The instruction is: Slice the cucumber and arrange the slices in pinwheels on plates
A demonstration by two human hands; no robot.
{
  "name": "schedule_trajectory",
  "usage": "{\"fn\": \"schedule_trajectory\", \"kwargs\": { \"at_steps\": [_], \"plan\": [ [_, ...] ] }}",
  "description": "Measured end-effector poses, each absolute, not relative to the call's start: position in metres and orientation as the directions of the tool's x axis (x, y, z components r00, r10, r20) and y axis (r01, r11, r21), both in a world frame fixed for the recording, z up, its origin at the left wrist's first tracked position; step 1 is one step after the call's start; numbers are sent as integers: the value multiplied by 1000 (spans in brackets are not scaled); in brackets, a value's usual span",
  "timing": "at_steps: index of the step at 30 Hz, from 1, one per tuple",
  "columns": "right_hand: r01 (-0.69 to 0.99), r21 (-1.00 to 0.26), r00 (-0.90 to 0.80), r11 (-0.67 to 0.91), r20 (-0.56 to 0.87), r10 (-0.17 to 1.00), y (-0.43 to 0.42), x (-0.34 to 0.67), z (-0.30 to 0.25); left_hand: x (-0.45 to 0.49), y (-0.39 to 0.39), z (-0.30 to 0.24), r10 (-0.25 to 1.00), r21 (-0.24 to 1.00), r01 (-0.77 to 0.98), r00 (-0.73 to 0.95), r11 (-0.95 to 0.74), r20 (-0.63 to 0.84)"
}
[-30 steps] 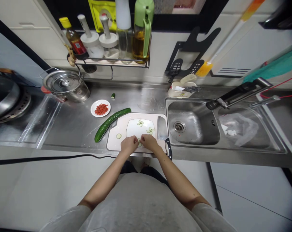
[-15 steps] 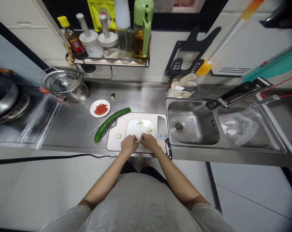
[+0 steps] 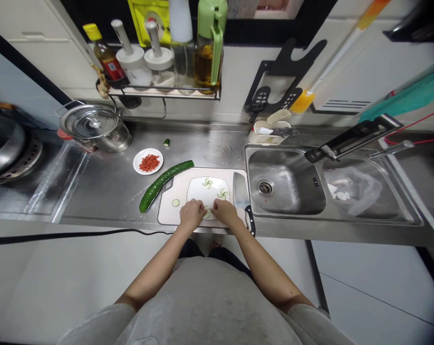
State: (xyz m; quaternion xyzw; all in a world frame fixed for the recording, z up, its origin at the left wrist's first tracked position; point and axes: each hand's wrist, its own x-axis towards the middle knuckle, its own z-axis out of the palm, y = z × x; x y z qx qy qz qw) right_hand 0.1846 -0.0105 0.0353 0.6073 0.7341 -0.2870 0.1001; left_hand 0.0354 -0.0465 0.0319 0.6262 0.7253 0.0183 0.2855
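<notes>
Both forearms (image 3: 159, 263) stretch from the grey shirt (image 3: 217, 297), angling inward, and here are the left hand (image 3: 191, 213) and right hand (image 3: 224, 212), knuckles up, just apart over the near side of the white plate (image 3: 195, 189)! Fingers curled on both, and whether they grip anything I cannot tell; cucumber slices (image 3: 222, 194) show between and beyond them on that plate, which sits on the cutting board (image 3: 168, 215), knife (image 3: 241, 189) at right. Leftward, the whole cucumber (image 3: 163, 183) slants over the steel tabletop (image 3: 105, 191), then a dish (image 3: 137, 163) of red bits (image 3: 149, 163), a lidded pot (image 3: 112, 138), and above, a bottle rack (image 3: 188, 94)
</notes>
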Motion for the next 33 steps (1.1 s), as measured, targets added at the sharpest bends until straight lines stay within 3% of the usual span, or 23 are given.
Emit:
{"fn": "schedule_trajectory", "kwargs": {
  "at_steps": [20,26,33],
  "plan": [
    [938,-335,-245,90,-457,855,-25,189,45,38,-43,38,930,373,919,20,127,-366],
    [927,-370,-223,57,-424,878,-33,199,51,36,-46,39,944,455,884,52,109,-326],
    [894,-448,-168,6,-322,932,-34,214,56,6,-54,37,966,511,828,-135,232,-219]
  ]
}}
